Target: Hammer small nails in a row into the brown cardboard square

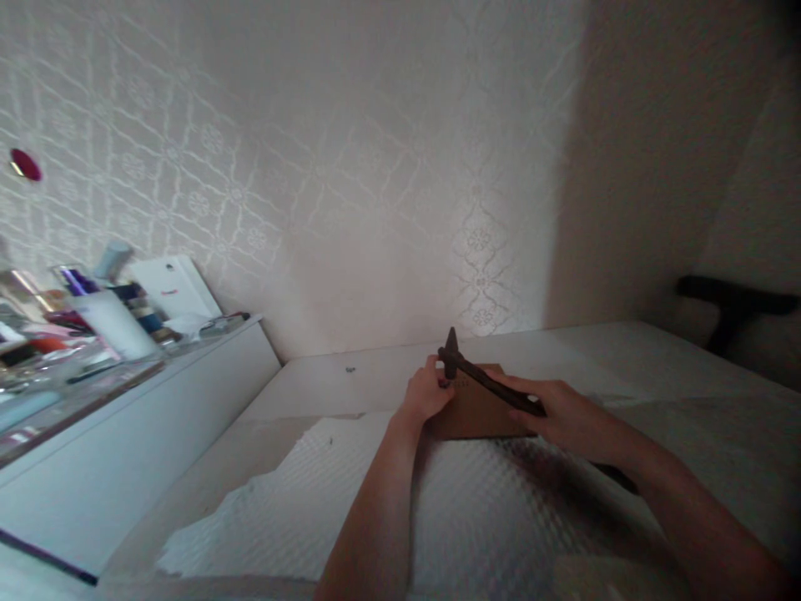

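Observation:
My right hand (560, 411) is closed round the dark handle of a hammer (494, 381). The hammer's head is at the far left corner of a flat brown board (479, 413), right by the fingers of my left hand (429, 392). Those fingers are bent together at the board's left edge; what they pinch, if anything, is hidden by the hammer head and too small to name. Faint dark print shows on the board near the head. Under the board lies a white, dimpled sheet (294, 488) with a ragged left edge.
A small dark metallic bit (350, 369) lies on the pale surface near the wall, and another speck (331, 441) on the sheet. Left, a white cabinet (156, 434) carries bottles, tubes and a white box (175, 288). A black T-shaped object (732, 300) stands at right.

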The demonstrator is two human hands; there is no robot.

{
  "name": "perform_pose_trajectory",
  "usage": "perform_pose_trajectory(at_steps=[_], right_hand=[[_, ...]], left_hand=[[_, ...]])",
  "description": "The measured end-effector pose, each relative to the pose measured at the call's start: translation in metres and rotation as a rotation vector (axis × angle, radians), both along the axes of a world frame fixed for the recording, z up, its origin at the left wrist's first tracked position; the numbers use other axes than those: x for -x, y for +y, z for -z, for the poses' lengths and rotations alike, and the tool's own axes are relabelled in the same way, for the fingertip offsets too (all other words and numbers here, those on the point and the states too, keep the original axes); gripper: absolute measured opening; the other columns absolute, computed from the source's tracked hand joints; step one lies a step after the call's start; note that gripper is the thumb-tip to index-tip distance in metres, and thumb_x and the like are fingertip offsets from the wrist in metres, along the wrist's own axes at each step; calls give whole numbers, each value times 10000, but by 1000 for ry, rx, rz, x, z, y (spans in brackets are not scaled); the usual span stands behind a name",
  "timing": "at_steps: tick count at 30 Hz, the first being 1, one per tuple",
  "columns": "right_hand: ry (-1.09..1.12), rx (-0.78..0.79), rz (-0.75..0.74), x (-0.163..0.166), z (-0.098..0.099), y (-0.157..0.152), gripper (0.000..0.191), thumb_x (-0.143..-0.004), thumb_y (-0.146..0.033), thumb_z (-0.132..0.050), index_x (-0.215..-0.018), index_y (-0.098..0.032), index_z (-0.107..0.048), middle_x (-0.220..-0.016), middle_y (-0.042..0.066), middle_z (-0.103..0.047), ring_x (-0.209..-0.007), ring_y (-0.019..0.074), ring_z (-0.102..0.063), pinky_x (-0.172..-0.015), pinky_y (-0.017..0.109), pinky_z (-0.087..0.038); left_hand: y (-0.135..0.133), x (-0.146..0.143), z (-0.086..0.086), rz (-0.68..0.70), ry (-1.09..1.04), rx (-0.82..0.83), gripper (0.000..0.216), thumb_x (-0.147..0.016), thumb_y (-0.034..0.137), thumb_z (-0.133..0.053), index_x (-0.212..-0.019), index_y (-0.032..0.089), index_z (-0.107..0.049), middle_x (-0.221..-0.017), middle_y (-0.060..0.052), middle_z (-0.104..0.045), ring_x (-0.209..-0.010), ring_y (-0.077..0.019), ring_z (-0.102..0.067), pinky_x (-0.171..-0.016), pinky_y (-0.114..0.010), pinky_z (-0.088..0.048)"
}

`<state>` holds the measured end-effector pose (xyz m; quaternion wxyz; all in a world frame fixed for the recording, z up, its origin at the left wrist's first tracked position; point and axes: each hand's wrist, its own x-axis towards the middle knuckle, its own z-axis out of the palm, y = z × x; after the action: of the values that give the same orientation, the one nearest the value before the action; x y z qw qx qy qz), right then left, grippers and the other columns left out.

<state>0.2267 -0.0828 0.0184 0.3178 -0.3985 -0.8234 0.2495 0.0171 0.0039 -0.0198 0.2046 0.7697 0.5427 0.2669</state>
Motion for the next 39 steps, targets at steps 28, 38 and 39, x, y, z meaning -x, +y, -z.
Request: perform_pose_trajectory(at_steps=[28, 38, 39], right_hand=[[54, 29, 11, -4, -2, -1, 587, -803, -233, -524, -1376, -285, -409, -1316, -8, -543, -1195, 242, -508, -979, 382, -428], [53, 38, 18, -7, 2, 1, 574, -808, -278, -528, -1372, -269, -422, -1338, -2, -524, -1212, 234, -492, -1013, 387, -390], [49, 55, 14, -8, 2, 1, 576, -808, -285, -533, -1372, -271, -422, -1336, 1, -526, -1202, 242, -501, -1009, 405, -393]], left_hand=[[0, -1, -1, -1, 14, 6, 514, -678, 98, -567, -1163, 212, -439, -883, -3, -693, -898, -196, -629, -814, -305, -462], [1, -1, -1, -1, 21, -3, 526, -679, 108, -574, -1180, 200, -442, -894, -15, -693, -887, -203, -629, -810, -313, -465], [0, -1, -1, -2, 18, 1, 523, -677, 111, -577, -1174, 206, -445, -897, -13, -693, -890, -204, -629, -809, -313, -466]])
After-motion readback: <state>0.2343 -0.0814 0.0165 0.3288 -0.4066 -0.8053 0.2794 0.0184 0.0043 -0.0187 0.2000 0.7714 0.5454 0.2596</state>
